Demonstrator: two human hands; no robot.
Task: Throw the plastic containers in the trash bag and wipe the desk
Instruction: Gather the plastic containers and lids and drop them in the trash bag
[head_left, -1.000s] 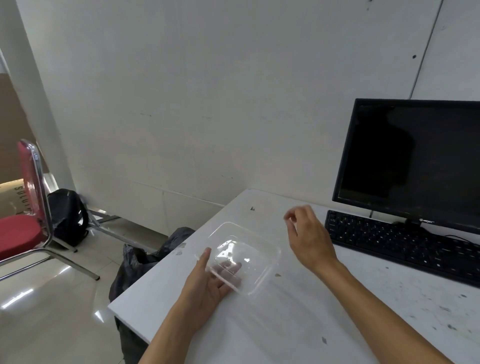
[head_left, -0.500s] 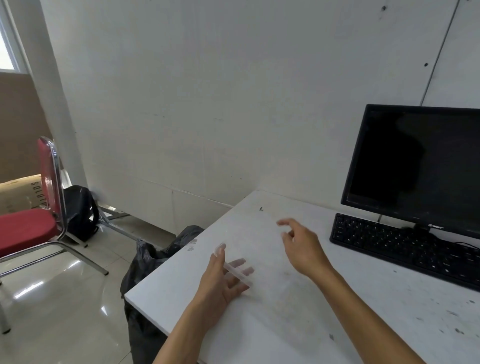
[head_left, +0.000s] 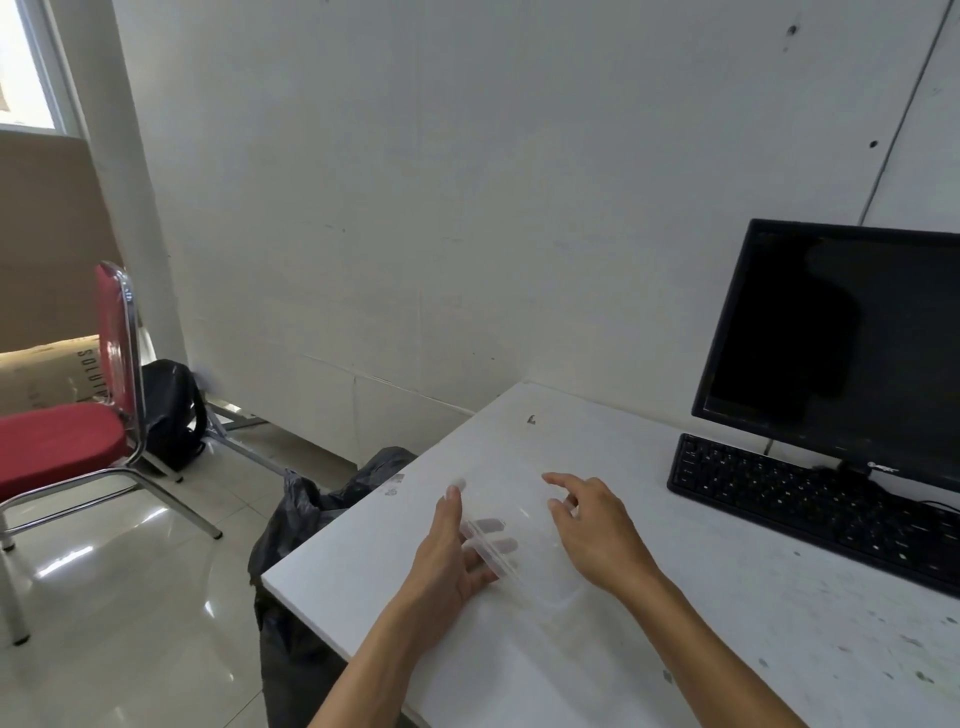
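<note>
Now left hand gripping container, palm up

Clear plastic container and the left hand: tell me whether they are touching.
Touching. The head view shows the left hand gripping the clear plastic container at its near-left rim, fingers visible through the plastic underneath and thumb up along its edge.

The bench lies bare along its near and left parts, open to a hand. The keyboard and the monitor behind it block the far right. Off the left edge, the black trash bag stands against the bench, with open floor before the red chair.
</note>
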